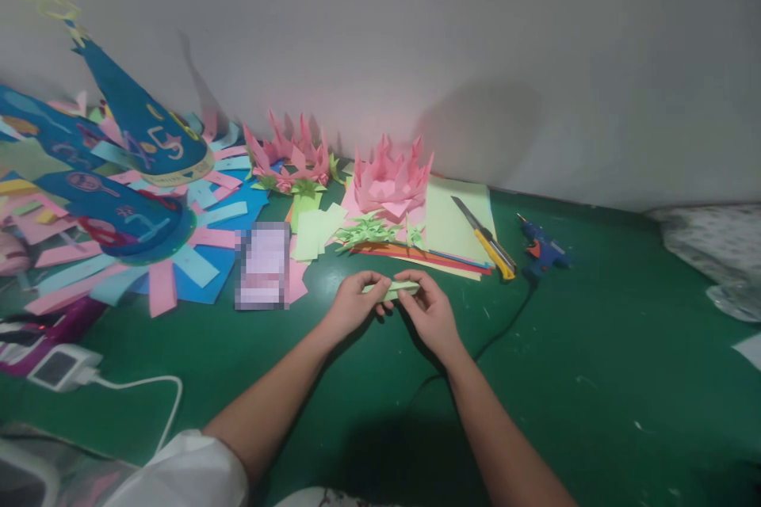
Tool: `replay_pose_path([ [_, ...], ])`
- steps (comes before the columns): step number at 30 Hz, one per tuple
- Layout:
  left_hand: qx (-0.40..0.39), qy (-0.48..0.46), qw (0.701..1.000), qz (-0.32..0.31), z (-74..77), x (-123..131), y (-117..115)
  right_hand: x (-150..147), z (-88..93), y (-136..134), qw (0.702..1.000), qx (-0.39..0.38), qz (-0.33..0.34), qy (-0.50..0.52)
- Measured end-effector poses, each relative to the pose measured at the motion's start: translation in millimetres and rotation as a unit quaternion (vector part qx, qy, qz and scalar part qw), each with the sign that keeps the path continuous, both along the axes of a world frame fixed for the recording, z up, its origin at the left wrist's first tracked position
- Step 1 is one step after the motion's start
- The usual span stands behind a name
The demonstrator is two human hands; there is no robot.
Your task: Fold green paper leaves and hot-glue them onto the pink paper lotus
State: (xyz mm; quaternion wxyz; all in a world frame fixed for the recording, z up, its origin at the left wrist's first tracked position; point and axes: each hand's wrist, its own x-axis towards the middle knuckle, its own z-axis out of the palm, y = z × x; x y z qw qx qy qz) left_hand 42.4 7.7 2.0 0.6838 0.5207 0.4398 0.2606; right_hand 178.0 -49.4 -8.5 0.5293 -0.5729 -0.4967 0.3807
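Both hands meet over the green table [594, 348] and pinch a narrow folded strip of light green paper [393, 290]. My left hand [355, 305] grips its left end with closed fingers. My right hand [429, 310] holds the right end, thumb and fingers pressed on it. Just beyond the hands lie small green folded pieces [369, 233] and a pink paper lotus [389, 184].
A stack of coloured paper sheets [457, 230] carries a yellow utility knife [488, 242]. A blue glue gun [542, 247] lies to the right, its cord running towards me. Blue paper cones [143, 123] and strips fill the left. A white charger [59, 368] sits near left.
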Motion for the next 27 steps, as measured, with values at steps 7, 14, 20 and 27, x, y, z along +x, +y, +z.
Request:
replay_pose_path([
  [7, 0.007, 0.001, 1.0, -0.004, -1.3, -0.2, 0.3, -0.6, 1.2, -0.6, 1.0, 0.015, 0.015, -0.01],
  [14, -0.034, -0.032, 0.999, 0.028, -3.0, 1.4, -1.3, -0.3, 1.7, 0.8, 0.998, -0.009, -0.028, -0.056],
  [20, -0.055, -0.055, 0.996, 0.049, -3.6, 2.8, -2.9, 0.2, 1.3, 1.2, 0.997, 0.005, -0.024, -0.074],
  [27, -0.054, -0.055, 0.997, 0.018, -0.1, 0.8, -2.1, -1.0, 3.4, 0.8, 0.998, -0.017, -0.02, -0.062],
])
